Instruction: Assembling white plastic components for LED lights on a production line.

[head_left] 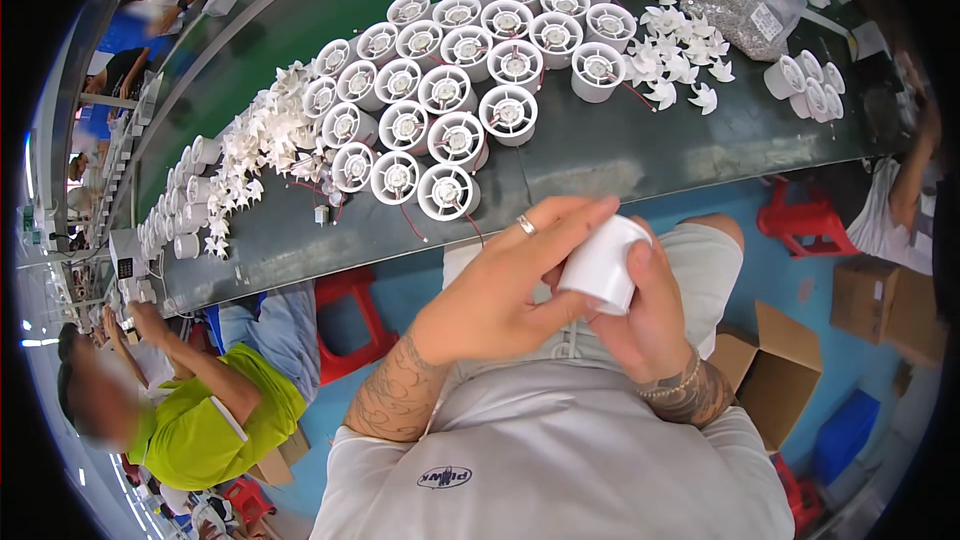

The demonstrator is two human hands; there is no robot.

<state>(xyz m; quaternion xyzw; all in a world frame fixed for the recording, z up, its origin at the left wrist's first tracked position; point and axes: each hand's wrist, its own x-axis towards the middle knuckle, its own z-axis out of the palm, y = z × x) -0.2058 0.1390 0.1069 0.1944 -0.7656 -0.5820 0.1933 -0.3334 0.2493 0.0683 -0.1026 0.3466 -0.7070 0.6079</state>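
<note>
A white plastic cylindrical housing (pixel 602 268) is held between my two hands, over my lap just off the bench edge. My left hand (pixel 505 275), with a ring on one finger, lies along its left side, the fingers over the top and the thumb low. From the right, my right hand (pixel 652 315) wraps it, thumb pressed on the side. The inside of this housing is turned out of sight. Ahead on the bench stand several white round fan housings (pixel 457 140) with spoked tops and motors in the middle, some with thin red wires trailing out.
White fan impellers lie in two heaps, one left (pixel 270 130) and one right (pixel 680 50). A clear bag of small parts (pixel 745 15) sits behind the right heap. More white housings (pixel 805 85) are grouped far right. A co-worker in a yellow-green shirt (pixel 215 420) works at left. An open carton (pixel 775 375) stands at right.
</note>
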